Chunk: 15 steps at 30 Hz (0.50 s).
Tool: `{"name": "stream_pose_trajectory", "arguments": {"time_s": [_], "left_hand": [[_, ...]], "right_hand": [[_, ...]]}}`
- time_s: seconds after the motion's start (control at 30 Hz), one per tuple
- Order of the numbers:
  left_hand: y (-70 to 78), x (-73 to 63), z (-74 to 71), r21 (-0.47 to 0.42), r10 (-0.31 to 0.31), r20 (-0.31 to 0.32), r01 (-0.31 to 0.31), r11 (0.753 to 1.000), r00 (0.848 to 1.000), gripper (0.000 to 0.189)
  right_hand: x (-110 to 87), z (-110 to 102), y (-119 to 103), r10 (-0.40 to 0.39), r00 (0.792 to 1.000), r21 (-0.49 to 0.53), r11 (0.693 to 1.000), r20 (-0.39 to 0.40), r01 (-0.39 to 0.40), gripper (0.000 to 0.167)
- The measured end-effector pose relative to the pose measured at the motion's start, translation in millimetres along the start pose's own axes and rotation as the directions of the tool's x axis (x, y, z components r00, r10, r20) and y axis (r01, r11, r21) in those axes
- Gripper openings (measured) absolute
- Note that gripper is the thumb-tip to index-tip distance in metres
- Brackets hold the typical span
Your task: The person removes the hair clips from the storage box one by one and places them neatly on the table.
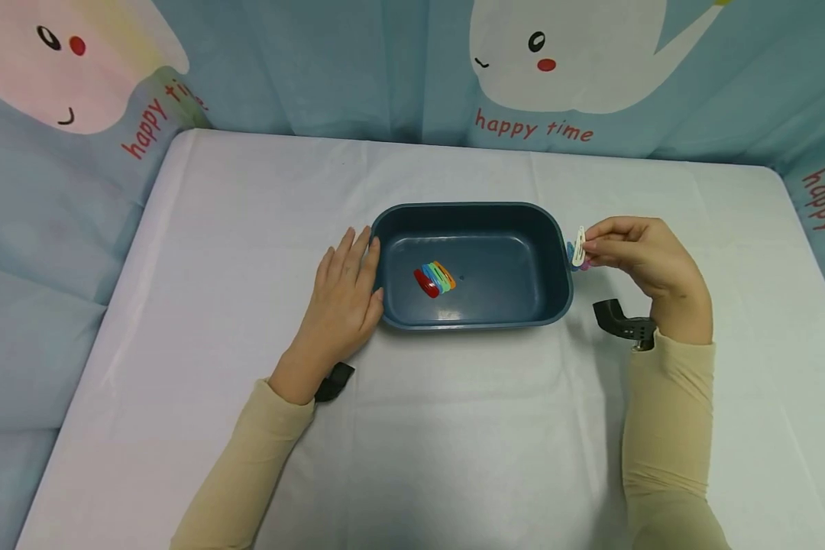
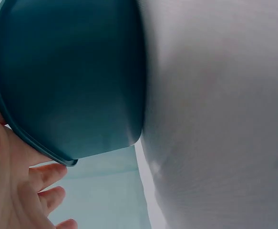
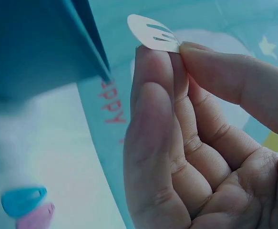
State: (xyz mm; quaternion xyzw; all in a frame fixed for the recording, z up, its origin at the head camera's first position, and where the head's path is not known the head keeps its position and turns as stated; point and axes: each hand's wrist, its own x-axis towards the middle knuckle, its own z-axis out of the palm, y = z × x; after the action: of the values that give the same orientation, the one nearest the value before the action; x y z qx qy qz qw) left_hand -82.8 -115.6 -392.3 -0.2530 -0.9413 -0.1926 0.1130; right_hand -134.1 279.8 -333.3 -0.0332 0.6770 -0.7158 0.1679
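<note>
A dark teal plastic basin (image 1: 467, 317) stands on the table, and several coloured snap hair clips (image 1: 436, 279) in red, blue, green and orange lie together on its floor. My left hand (image 1: 344, 294) rests with straight fingers against the basin's left rim; in the left wrist view the palm touches that rim (image 2: 34, 143). Beyond the right end of the basin, my right hand (image 1: 649, 260) pinches a white snap hair clip (image 3: 153, 34) between thumb and fingertips. Below it on the table lie a blue clip (image 3: 23, 201) and a pink clip (image 3: 36, 217), partly hidden in the head view.
A white cloth covers the table (image 1: 454, 428). Blue curtains (image 1: 337, 69) with cartoon prints hang along the far and left edges. Black wrist mounts (image 1: 622, 325) stick out by both wrists.
</note>
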Motion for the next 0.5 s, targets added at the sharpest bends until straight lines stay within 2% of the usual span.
{"name": "stream_pose_trajectory", "arguments": {"time_s": [0.23, 0.5], "left_hand": [[1.4, 1.4, 2.1, -0.024, -0.007, 0.022, 0.007, 1.000, 1.000, 0.059], [0.6, 1.8, 2.3, -0.043, 0.003, 0.007, -0.003, 0.999, 1.000, 0.059]], "right_hand": [[-6.9, -20, 4, 0.043, 0.991, -0.015, 0.999, -0.126, -0.045, 0.019], [-1.5, -39, 15, 0.110, 0.959, -0.115, 0.983, -0.263, -0.144, 0.019]]}}
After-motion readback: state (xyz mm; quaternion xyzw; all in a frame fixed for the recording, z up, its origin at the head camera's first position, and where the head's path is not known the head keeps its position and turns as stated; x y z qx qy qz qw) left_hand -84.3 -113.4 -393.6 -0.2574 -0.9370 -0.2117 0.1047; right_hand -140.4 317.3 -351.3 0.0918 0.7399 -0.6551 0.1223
